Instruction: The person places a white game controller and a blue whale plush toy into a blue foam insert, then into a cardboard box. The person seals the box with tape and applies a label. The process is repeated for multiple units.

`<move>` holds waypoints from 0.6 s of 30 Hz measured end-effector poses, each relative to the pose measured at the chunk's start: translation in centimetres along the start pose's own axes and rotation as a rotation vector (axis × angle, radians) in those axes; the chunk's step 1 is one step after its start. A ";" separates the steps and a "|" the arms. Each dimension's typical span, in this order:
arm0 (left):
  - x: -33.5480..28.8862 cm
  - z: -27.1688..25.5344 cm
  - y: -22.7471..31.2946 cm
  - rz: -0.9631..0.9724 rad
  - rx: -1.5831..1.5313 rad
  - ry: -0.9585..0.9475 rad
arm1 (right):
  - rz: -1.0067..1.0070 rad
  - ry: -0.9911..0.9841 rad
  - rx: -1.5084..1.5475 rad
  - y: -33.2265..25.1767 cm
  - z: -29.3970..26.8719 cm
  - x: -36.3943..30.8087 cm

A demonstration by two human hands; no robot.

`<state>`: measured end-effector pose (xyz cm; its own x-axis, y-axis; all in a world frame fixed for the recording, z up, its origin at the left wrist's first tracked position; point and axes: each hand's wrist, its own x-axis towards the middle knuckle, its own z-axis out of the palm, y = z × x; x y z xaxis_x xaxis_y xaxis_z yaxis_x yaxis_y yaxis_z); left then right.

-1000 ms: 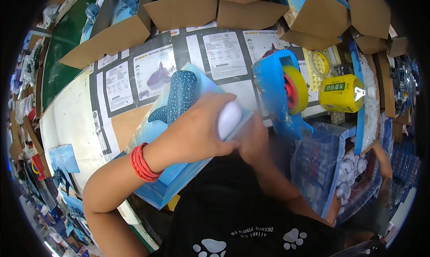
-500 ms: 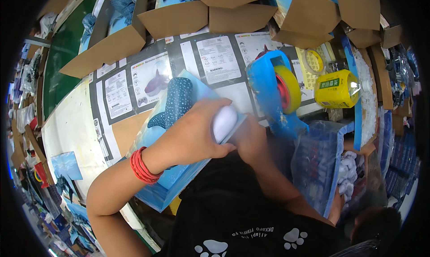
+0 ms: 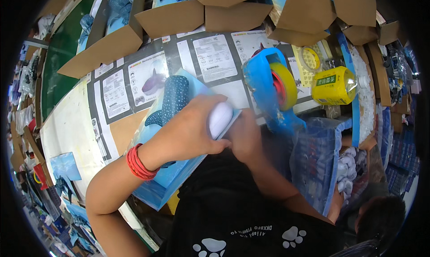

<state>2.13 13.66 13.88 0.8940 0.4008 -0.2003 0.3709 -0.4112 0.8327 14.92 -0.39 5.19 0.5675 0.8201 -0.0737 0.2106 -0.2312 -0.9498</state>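
Observation:
A blue printed card insert (image 3: pixel 154 192), folded up along its near edge, lies tilted before me. On it rests a dark blue toy shark (image 3: pixel 175 95) with white spots, partly covered by my left arm. My left hand (image 3: pixel 190 127), with red bands at the wrist, wraps over a smooth white oval piece (image 3: pixel 220 120) at the insert's right end, thumb on the near side. Close against that end is my right hand (image 3: pixel 245 136), its fingers curled and mostly hidden behind the insert's edge; what they hold does not show.
A blue tape dispenser (image 3: pixel 264 77) with yellow tape stands to the right, beside a yellow bottle (image 3: pixel 333 86). Open cardboard boxes (image 3: pixel 170 19) line the far side. Near right, a plastic-lined blue crate (image 3: pixel 313 167) adjoins white bundles (image 3: pixel 347 172); another person's arm (image 3: pixel 336 205) reaches there.
The view has shifted slightly. Both hands keep about the same hold at the insert's right end, my right hand moving only a little against its edge.

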 end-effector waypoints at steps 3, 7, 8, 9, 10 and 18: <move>-0.2 0.0 0.0 0.021 0.006 -0.005 | 0.205 -0.168 0.062 0.2 -1.9 0.1; 0.0 -0.2 0.3 -0.010 0.001 -0.015 | -0.257 -0.043 -0.139 -0.6 -1.3 0.0; 0.0 -0.3 0.4 -0.032 -0.012 -0.020 | -0.257 -0.050 -0.165 -0.5 -1.2 -0.1; -0.2 -0.1 0.3 -0.036 0.004 0.001 | -0.186 -0.045 -0.132 -0.3 -0.8 -0.1; -0.2 -0.1 0.1 0.005 0.021 0.018 | 0.164 -0.219 0.386 0.4 -1.3 0.1; 1.3 -1.5 -1.0 0.066 -0.066 -0.071 | -0.158 -0.150 -0.128 0.7 -2.1 -0.5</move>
<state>2.58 15.79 13.54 0.9326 0.3141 -0.1779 0.2950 -0.3791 0.8771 16.45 -2.10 5.22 0.3970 0.9176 0.0191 0.3921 -0.1507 -0.9075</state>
